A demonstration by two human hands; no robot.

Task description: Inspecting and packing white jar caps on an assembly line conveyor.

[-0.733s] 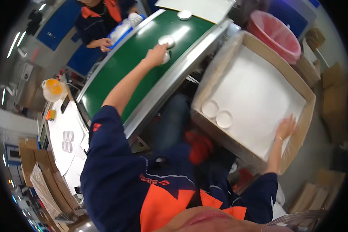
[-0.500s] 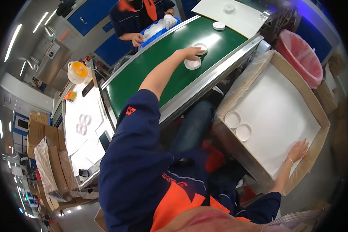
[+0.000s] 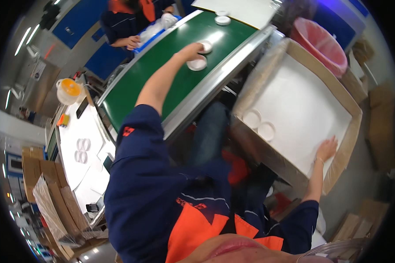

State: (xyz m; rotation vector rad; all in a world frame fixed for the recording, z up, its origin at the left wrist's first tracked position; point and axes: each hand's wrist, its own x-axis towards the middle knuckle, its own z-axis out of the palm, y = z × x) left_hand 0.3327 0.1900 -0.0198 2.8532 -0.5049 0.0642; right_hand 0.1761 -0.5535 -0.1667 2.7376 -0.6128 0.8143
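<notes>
White lids point(image 3: 197, 64) lie on the green conveyor belt point(image 3: 162, 74), and the left hand point(image 3: 189, 51) is stretched out over them, its fingers on the pair nearest the belt's edge. Whether those fingers have closed on a lid or only rest on top I cannot tell from this angle. Half a second ago the same hand was already at that pair, and the view has since swung a little, so the reach has held while the head turned. The right hand point(image 3: 327, 149) lies flat and spread on the white liner near the far wall of the cardboard box point(image 3: 351, 109), holding nothing; it was there before too, steadying the box. Two more lids point(image 3: 259, 125) sit side by side on the box floor near its inner corner, in the same spot as earlier, which suggests that lids are going from belt to box and the next ones are about to be lifted. Further up the belt two other lids point(image 3: 222, 18) wait, and a co-worker's hand point(image 3: 131, 42) handles a clear bag point(image 3: 156, 28). A pink bin point(image 3: 322, 41) stands behind the box.
</notes>
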